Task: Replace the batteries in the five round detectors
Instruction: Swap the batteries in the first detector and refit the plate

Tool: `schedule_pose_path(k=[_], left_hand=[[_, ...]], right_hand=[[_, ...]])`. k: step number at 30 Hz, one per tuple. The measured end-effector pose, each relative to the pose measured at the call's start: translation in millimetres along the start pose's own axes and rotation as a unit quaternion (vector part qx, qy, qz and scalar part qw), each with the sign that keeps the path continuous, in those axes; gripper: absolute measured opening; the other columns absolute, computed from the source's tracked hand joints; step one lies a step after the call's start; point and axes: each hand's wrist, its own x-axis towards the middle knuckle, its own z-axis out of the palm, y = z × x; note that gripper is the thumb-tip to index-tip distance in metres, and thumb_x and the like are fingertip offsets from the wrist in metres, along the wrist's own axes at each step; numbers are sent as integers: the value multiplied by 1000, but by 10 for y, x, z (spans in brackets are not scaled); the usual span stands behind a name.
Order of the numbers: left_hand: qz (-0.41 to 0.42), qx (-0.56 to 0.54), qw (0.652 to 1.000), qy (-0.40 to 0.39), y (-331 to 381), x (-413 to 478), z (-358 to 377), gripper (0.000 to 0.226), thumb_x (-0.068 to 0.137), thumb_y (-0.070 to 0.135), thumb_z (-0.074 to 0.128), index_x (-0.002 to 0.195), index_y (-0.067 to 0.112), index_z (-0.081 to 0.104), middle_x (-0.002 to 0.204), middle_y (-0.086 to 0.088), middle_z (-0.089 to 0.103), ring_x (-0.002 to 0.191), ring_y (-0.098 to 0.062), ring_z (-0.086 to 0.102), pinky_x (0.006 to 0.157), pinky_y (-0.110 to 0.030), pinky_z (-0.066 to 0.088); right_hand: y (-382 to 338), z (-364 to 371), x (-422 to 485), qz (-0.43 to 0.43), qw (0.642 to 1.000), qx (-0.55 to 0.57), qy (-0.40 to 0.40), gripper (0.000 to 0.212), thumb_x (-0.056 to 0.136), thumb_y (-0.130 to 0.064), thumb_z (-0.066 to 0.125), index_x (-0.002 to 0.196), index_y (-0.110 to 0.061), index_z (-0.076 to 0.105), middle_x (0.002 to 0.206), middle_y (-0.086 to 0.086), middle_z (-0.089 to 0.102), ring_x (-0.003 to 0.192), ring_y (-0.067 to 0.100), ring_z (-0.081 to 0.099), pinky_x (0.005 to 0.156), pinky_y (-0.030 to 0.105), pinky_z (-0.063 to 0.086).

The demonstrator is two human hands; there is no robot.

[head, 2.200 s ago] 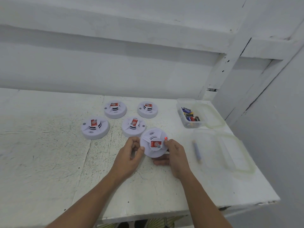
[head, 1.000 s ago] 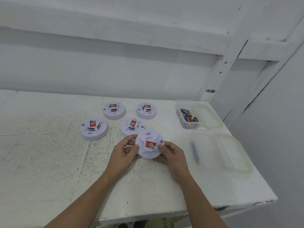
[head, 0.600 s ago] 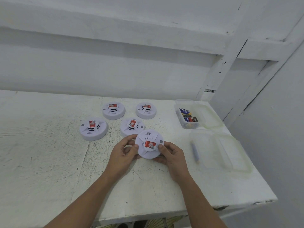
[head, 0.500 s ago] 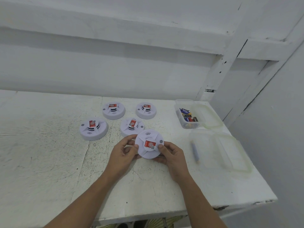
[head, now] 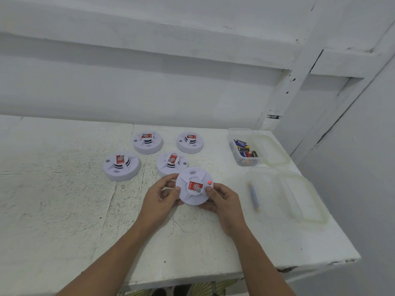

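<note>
Both hands are holding 1 round white detector (head: 193,189) just above the white table (head: 64,210), near its middle front. The left hand (head: 159,201) is curling around the detector's left edge, thumb on top and fingers underneath. The right hand (head: 224,201) is clasping the right edge, its thumb lying on the top face just beside a glowing red indicator light (head: 210,182). The detector's face is tilting toward the camera, showing a red label (head: 195,186) and a small wave symbol.

4 more detectors are sitting flat on the table beyond the hands: 1 at the far left (head: 121,166), 1 just behind the held unit (head: 171,163), and 2 in the back row, left (head: 148,140) and right (head: 190,141). Each is carrying a red label on its raised centre.

To the right, a clear plastic container (head: 243,146) is holding several batteries (head: 245,151), and its lid (head: 275,149) is lying just beside it. Nearer the camera, a second clear lid or tray (head: 299,199) is resting on the table, with 1 grey cylindrical item (head: 254,196), possibly a battery, lying at its left side.
</note>
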Motion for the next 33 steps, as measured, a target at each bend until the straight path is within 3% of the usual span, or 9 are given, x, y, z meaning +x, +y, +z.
schedule_pose_path(k=[4, 12, 17, 23, 29, 33], left_hand=[[5, 6, 1000, 2, 14, -9, 9, 26, 89, 5, 61, 109, 19, 68, 97, -15, 64, 91, -35, 67, 76, -44, 56], [0, 10, 1000, 2, 24, -15, 17, 27, 83, 13, 61, 107, 23, 69, 96, -13, 64, 89, -34, 67, 77, -46, 56], [-2, 3, 1000, 4, 44, -22, 24, 29, 92, -5, 53, 110, 14, 65, 94, -14, 61, 86, -30, 68, 73, -39, 57], [-8, 14, 1000, 9, 36, -22, 19, 27, 91, -1, 57, 110, 16, 66, 95, -14, 62, 91, -34, 67, 77, -46, 56], [2, 33, 999, 12, 84, -49, 50, 27, 92, -3, 53, 112, 13, 63, 96, -18, 61, 84, -26, 68, 72, -36, 59], [1, 34, 999, 16, 65, -43, 56, 28, 92, -4, 53, 111, 13, 63, 96, -17, 62, 84, -27, 67, 74, -41, 59]], right_hand=[[-5, 0, -4, 0, 1000, 3, -2, 25, 91, -15, 59, 110, 1, 66, 102, 11, 73, 94, 27, 71, 78, 42, 59], [-4, 7, 2, 1, 1000, 2, 0, 23, 92, -14, 59, 108, 0, 66, 102, 11, 73, 94, 27, 70, 78, 41, 59], [-15, 6, -3, 0, 1000, 2, 0, 23, 92, -14, 59, 108, 0, 67, 102, 11, 73, 94, 27, 70, 78, 41, 59], [-16, 6, -7, -1, 1000, 0, 1, 23, 92, -14, 59, 108, 1, 67, 102, 11, 73, 94, 26, 70, 77, 41, 59], [-11, 13, -9, -1, 1000, -8, 8, 24, 92, -15, 59, 109, 0, 66, 102, 10, 73, 93, 26, 71, 77, 42, 59], [-27, 15, -15, -4, 1000, -8, 8, 21, 93, -15, 58, 106, -2, 68, 100, 10, 74, 93, 24, 71, 73, 37, 59]])
